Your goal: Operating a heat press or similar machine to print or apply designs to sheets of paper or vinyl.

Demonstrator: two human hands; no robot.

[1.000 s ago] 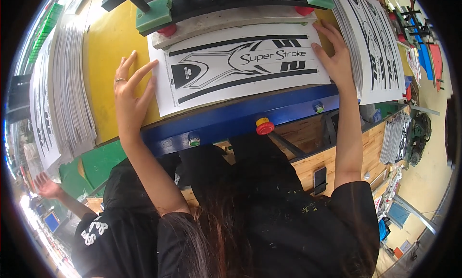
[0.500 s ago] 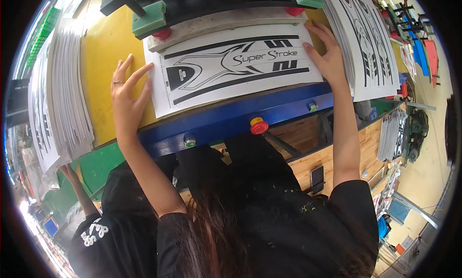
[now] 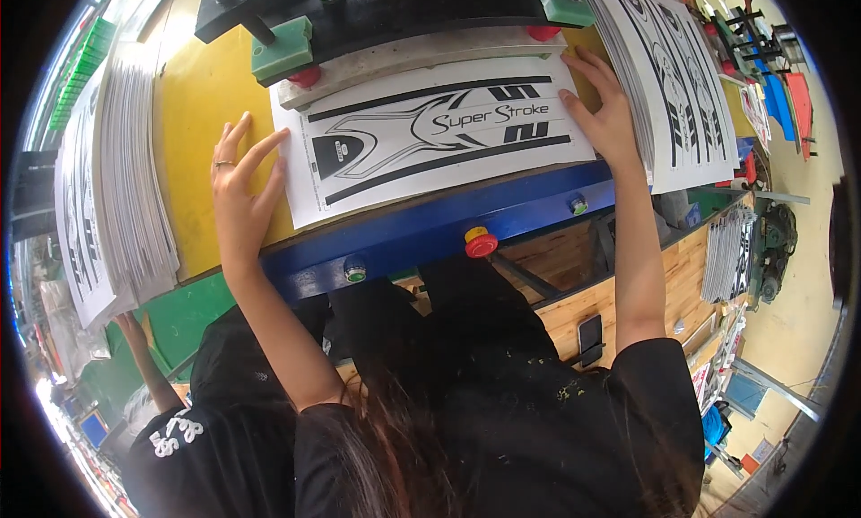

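A white printed sheet (image 3: pixel 430 128) with a black graphic design lies flat on the yellow worktop. Its far edge meets a metal bar (image 3: pixel 413 59) under a black machine plate (image 3: pixel 448 20). My left hand (image 3: pixel 242 186) is at the sheet's left end, fingers spread, with fingertips at the edge. At the opposite end, my right hand (image 3: pixel 605 114) has thumb and fingers apart, the thumb touching the sheet's edge. Neither hand is closed around anything.
Stacks of printed sheets stand at left (image 3: pixel 134 186) and right (image 3: pixel 677 96). A blue front beam (image 3: pixel 413 235) carries a red push button (image 3: pixel 481 243) and two green buttons. A phone (image 3: pixel 590 337) lies on wood below. A co-worker's arm (image 3: pixel 148 365) shows at left.
The whole view has shifted slightly. Both hands stay at the two ends of the sheet, with hardly any visible movement.
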